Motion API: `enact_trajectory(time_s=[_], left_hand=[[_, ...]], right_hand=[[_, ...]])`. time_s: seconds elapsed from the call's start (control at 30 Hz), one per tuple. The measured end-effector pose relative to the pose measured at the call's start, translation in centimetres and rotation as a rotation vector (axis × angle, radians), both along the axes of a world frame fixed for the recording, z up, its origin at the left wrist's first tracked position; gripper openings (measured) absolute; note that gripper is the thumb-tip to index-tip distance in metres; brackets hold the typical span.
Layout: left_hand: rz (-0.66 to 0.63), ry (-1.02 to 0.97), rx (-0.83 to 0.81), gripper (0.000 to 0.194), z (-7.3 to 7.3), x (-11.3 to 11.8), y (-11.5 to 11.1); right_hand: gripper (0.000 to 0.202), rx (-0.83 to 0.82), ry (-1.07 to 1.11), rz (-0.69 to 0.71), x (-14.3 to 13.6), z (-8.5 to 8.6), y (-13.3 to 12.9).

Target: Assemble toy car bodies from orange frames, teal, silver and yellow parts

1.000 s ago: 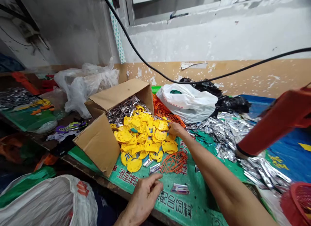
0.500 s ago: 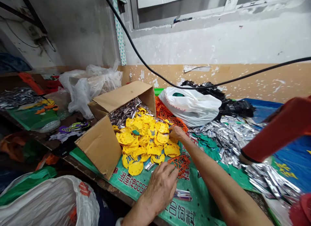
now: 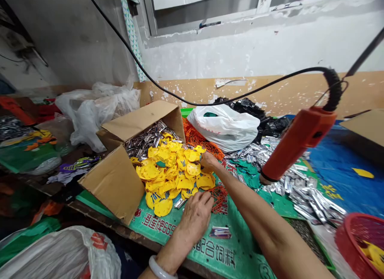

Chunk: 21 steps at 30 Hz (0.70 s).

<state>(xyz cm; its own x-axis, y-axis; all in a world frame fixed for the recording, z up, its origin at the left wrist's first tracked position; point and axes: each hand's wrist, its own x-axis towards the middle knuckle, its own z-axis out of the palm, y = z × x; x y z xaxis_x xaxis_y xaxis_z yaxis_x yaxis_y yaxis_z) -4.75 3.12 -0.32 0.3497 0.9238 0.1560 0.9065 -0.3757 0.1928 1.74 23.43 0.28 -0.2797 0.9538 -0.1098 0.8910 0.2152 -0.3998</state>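
My left hand (image 3: 195, 216), with a pale bangle on its wrist, rests low over the green printed sheet (image 3: 168, 225). Its fingers curl down beside the orange mesh pieces (image 3: 219, 199); what they hold, if anything, is hidden. My right hand (image 3: 209, 162) reaches to the right edge of a heap of yellow plastic pieces (image 3: 171, 167), some printed with blue marks. Its fingers are bent closed there, and their tips are partly hidden. The heap spills from a tipped cardboard box (image 3: 115, 183) with silvery strips (image 3: 147, 141) inside. Small shiny strips (image 3: 220, 232) lie right of my left hand.
An orange-red corded tool (image 3: 295, 145) hangs right of my right forearm, above loose silver strips (image 3: 315, 199). A white plastic bag (image 3: 225, 129) lies behind the heap. A red basket (image 3: 345, 239) stands at right; a black cable (image 3: 168, 87) crosses above.
The view has turned right, bringing the hanging tool and red basket further in. My left hand stays by the orange mesh and my right hand stays at the heap's edge.
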Motion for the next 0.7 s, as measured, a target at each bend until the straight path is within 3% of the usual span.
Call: enact_trajectory(time_s=[0.13, 0.43, 0.57, 0.7], left_hand=[[0.031, -0.013, 0.009, 0.026, -0.4, -0.4, 0.4], [0.016, -0.107, 0.073, 0.024, -0.8, -1.2, 0.5], [0.033, -0.156, 0.102, 0.026, -0.9, -1.9, 0.1], [0.041, -0.164, 0.091, 0.024, -0.6, -2.0, 0.1]], right_hand=[[0.032, -0.018, -0.014, -0.033, 0.2, 0.9, -0.1], [0.029, 0.111, 0.085, -0.089, 2.7, 2.8, -2.7], [0.027, 0.073, 0.227, -0.047, 4.9, 3.4, -5.3], [0.022, -0.080, 0.418, -0.006, 7.9, 3.3, -9.4]])
